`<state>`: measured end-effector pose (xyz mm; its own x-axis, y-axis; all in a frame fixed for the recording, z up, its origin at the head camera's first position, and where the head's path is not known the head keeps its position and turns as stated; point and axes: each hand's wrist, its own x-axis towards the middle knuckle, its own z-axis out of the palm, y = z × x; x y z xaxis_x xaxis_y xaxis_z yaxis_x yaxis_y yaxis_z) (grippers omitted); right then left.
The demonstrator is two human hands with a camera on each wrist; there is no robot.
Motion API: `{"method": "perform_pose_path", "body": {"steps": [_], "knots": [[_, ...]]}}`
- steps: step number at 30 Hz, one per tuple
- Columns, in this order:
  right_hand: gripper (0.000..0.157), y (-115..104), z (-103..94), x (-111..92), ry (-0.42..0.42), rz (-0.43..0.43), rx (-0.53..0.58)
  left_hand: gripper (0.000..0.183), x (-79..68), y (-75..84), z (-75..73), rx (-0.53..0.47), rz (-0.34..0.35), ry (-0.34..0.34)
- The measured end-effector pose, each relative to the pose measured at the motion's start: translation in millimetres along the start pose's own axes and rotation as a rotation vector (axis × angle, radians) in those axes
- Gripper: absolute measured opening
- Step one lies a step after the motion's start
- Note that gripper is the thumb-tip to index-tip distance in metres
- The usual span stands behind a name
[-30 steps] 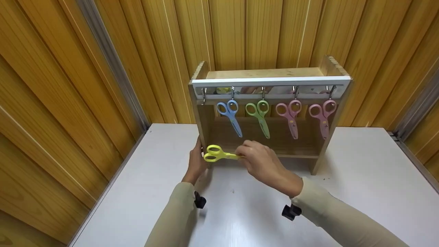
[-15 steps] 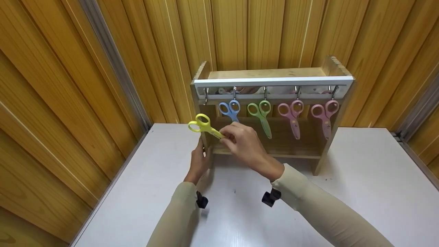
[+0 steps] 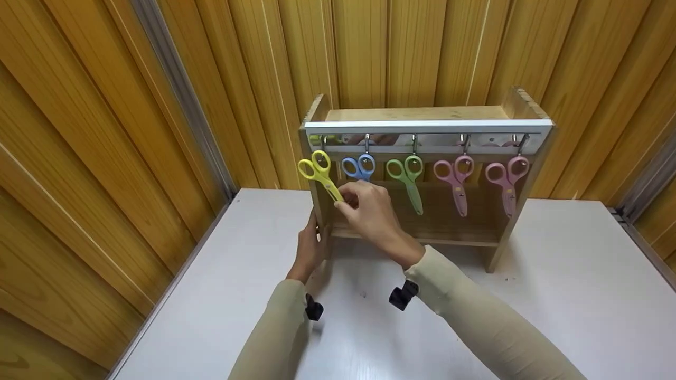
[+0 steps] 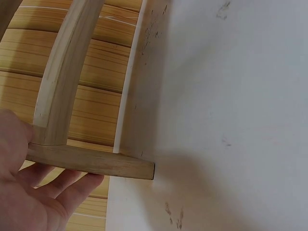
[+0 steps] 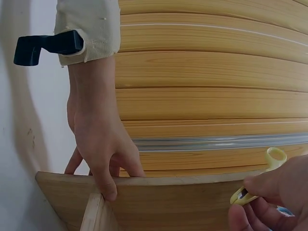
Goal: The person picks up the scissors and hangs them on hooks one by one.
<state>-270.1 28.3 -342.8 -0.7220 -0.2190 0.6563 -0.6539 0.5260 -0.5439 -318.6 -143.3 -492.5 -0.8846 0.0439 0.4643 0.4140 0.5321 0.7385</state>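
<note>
My right hand [image 3: 372,211] pinches yellow scissors [image 3: 322,171] by the blade end, handles up and tilted left. In the head view, one yellow finger loop overlaps the leftmost hook [image 3: 324,141] of the wooden rack [image 3: 499,248]. My left hand [image 3: 310,250] grips the rack's left side panel low down; the right wrist view shows the thumb [image 5: 107,185] on the inner face and the fingers on the outer. Close to my right hand hang blue scissors [image 3: 359,166], their blades hidden behind it. Farther right hang green scissors [image 3: 406,177] and two pink pairs, each by one loop.
A pale metal rail [image 3: 428,126] with several hooks runs across the rack's upper front. The rack stands on a white table [image 3: 237,264]. Wood-panelled walls [image 3: 412,53] rise behind and to the left, with a metal strip [image 3: 182,100] in the left corner.
My right hand has moved left and up with the yellow scissors, turning them from nearly level to handles up at the leftmost hook. My left hand keeps its grip on the rack.
</note>
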Motion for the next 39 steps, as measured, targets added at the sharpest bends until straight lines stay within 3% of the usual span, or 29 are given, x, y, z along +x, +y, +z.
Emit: {"method": "perform_pose_path", "body": {"steps": [20, 29, 39], "knots": [[0.005, -0.1, 7.9, -3.7, -0.031, 0.129, -0.076, 0.064, 1.3, 2.1, -0.2, 0.002, -0.071, -0.016], [0.005, 3.1, 12.8, -7.7, -0.005, 0.111, -0.091, 0.063, 0.9, 0.0, 0.6, 0.010, -0.023, -0.001], [0.006, 6.5, 17.1, -10.9, 0.023, 0.109, -0.081, 0.063, 0.8, 0.2, 0.8, 0.003, -0.021, -0.002]]}}
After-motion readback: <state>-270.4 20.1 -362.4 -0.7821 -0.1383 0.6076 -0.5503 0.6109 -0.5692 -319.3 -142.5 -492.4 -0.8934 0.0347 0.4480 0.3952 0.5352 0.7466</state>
